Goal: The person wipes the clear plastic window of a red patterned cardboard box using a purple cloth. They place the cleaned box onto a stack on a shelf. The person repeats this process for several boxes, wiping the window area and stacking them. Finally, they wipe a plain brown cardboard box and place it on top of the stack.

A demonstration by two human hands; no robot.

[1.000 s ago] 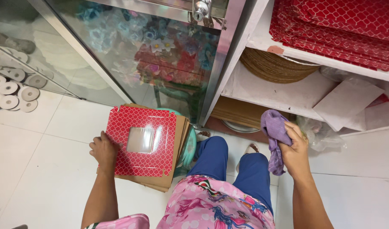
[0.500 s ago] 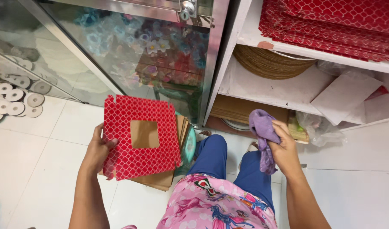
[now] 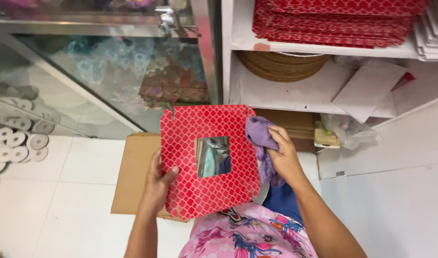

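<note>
Nearest: pink floral top [image 3: 247, 236] and blue trousers [image 3: 281, 203] of the person, who appears seated low.

Left hand [image 3: 157, 184] is closed on the left edge of a flat red box blank [image 3: 207, 160], thumb on the front and fingers behind. The blank is held up off the floor in front of the knees, tilted slightly, with its clear film window [image 3: 212, 156] near the middle.

Right hand [image 3: 283, 157] is clenched around a purple cloth [image 3: 259, 143], pressed against the blank's right edge. The cloth touches the card just right of the window.

Under and behind the blank: brown cardboard sheets [image 3: 133, 174] on the white tile floor [image 3: 61, 210]. Pale round discs [image 3: 18, 141] lie well off to the left.

Further back: glass cabinet door [image 3: 113, 76] on the left, white shelf unit [image 3: 314, 95] on the right. The shelves hold a stack of red blanks [image 3: 333, 21], round woven mats [image 3: 281, 64], white envelopes [image 3: 367, 88] and a clear plastic bag [image 3: 348, 131].

Risks, as I judge them:
- The blank is gripped on one edge only, so cloth pressure on the far side could bend or crease the card.
- The film window looks thin; rubbing hard could dent it or pop it loose.
- The cut tabs at the bottom edge could snag the cloth and tear.
- A loose grip could let the blank slip onto the cardboard below.
</note>
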